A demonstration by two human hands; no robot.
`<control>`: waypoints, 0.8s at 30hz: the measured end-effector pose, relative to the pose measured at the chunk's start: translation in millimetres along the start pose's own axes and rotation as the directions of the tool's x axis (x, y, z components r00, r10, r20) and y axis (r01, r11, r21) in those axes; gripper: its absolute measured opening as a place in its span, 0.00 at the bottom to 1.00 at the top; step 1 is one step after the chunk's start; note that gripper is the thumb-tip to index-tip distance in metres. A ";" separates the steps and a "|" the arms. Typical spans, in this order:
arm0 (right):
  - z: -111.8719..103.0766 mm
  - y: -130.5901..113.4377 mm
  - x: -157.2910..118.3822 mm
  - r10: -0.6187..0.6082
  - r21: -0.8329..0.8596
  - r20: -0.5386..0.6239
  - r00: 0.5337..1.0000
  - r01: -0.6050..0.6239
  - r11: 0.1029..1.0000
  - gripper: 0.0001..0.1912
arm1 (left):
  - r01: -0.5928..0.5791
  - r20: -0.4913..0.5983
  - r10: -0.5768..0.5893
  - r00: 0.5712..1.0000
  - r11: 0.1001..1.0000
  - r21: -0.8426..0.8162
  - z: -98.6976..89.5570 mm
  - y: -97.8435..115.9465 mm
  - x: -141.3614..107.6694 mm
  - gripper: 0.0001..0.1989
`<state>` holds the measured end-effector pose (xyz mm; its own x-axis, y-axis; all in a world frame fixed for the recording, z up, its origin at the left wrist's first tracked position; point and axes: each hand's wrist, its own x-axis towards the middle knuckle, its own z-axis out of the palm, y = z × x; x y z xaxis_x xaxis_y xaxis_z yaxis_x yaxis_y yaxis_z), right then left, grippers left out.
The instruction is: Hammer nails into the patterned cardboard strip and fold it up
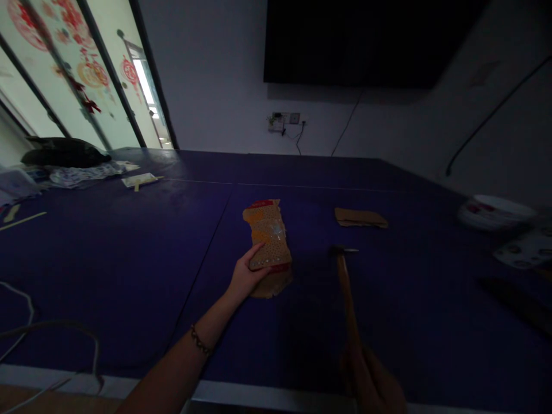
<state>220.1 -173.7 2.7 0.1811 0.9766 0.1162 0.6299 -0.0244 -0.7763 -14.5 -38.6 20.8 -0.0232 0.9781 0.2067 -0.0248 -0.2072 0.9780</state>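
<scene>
My left hand point(248, 275) grips the left and lower edge of a worn piece of cardboard point(271, 244), thumb and fingers apart across its lower end. Small dark dots cover the cardboard, with a row of small shiny spots near its lower edge. It has orange patches, red strips and a glossy patch, perhaps tape. Another layer of cardboard sticks out below it. In my right hand point(373, 379), dim at the bottom, is the wooden handle of a hammer point(348, 287). The hammer's head is raised right of the cardboard, apart from it.
A folded piece of cardboard point(361, 218) lies farther back on the blue table point(194, 218). White bowls point(495, 213) and a dark flat object point(515, 302) are at right. White cables point(92, 339) curl at front left. A black bag point(64, 152) and plastic packaging point(86, 172) sit back left.
</scene>
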 end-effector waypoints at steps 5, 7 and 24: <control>-32.2 -7.8 42.6 0.146 -0.182 -0.052 0.988 -0.153 0.971 0.19 | 0.028 0.006 -0.028 1.000 0.999 -0.045 0.9 3.3 -1.2 0.32; -34.4 -6.6 52.6 0.174 -0.231 -0.072 0.982 -0.186 0.955 0.19 | 0.034 0.004 -0.034 0.999 0.998 -0.046 1.0 4.3 -1.4 0.32; -33.2 20.6 105.9 0.278 -0.611 0.057 0.959 -0.186 0.770 0.19 | 0.026 0.029 -0.025 0.999 0.999 -0.035 0.5 2.7 -0.1 0.31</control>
<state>277.3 -77.9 19.6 0.3050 0.9421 -0.1396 0.9124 -0.3311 -0.2407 -14.1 -39.2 23.4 0.0068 0.9831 0.1829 -0.0604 -0.1821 0.9814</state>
